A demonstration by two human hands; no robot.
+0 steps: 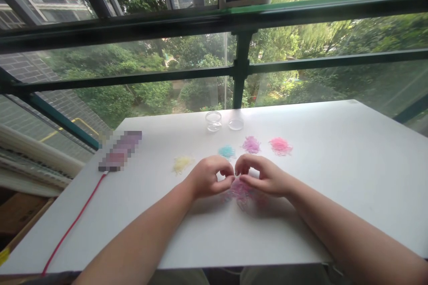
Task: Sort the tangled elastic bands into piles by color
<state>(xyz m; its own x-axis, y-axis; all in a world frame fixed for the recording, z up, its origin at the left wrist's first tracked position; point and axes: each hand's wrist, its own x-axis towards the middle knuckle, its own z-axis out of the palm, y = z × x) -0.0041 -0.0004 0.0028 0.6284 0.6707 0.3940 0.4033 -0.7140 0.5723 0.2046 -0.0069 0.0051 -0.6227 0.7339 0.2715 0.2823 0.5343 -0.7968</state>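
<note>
My left hand and my right hand meet almost fingertip to fingertip above a mixed pile of thin rubber bands, mostly pink and purple. On each hand the thumb and fingers curl together in a pinch. Whatever lies between the fingertips is too small to make out. Beyond the hands are sorted heaps of bands: a yellow heap, a blue heap, a purple heap and a pink heap. The hands partly cover the mixed pile.
At the back of the white table stand a clear round container and a clear round lid. A pixelated flat object with a red cable lies on the left. A green railing and window rise behind the table.
</note>
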